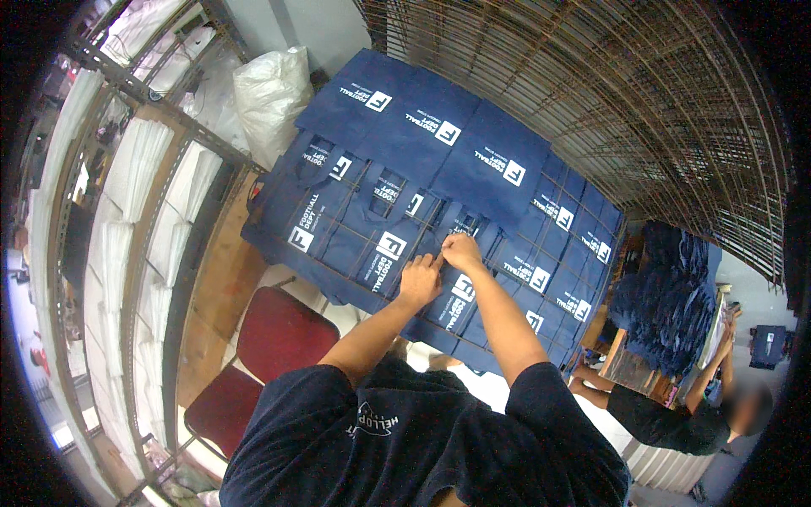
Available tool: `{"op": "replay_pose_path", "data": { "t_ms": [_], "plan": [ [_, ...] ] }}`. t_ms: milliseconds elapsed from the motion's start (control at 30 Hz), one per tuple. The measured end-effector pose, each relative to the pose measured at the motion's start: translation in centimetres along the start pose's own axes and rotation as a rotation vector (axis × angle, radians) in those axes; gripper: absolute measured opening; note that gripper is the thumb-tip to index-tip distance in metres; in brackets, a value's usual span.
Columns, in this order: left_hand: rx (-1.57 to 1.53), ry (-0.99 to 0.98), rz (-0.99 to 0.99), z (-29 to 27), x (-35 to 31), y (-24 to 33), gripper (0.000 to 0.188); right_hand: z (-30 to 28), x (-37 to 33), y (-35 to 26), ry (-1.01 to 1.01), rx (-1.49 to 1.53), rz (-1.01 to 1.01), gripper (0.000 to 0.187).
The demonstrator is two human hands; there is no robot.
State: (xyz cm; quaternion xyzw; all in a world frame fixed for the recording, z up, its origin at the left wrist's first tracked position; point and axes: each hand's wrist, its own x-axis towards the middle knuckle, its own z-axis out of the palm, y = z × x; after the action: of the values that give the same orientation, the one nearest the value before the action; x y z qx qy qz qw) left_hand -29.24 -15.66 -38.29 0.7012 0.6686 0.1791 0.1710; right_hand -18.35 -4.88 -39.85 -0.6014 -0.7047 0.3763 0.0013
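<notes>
Navy blue printed bags with white lettering and cut-out handles lie flat in rows before me. My left hand rests on a lower bag, its fingers stretched forward over the fabric. Just to its right, my right hand is closed at the edge of a navy bag, beside a handle opening. The fingertips of the right hand are partly hidden, and the two hands nearly touch. Thin brown wires cross over the lower bags.
Rusty wire racks rise behind the bags. At left stand metal shelves with white stacks and a white sack. A red chair is near my left arm. At right, a person works beside piled navy fabric.
</notes>
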Motion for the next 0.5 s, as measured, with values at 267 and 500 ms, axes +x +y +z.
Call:
{"op": "replay_pose_path", "data": {
  "t_ms": [267,500],
  "plan": [
    [0.023,-0.026,-0.028,0.0,0.0,-0.1,0.049,-1.4,0.5,-1.2,0.093,0.089,-0.065,0.019],
    [-0.140,0.111,-0.038,-1.3,-1.4,-0.6,0.023,-7.2,-2.4,-3.6,0.175,-0.021,-0.095,0.027]
  ]
}}
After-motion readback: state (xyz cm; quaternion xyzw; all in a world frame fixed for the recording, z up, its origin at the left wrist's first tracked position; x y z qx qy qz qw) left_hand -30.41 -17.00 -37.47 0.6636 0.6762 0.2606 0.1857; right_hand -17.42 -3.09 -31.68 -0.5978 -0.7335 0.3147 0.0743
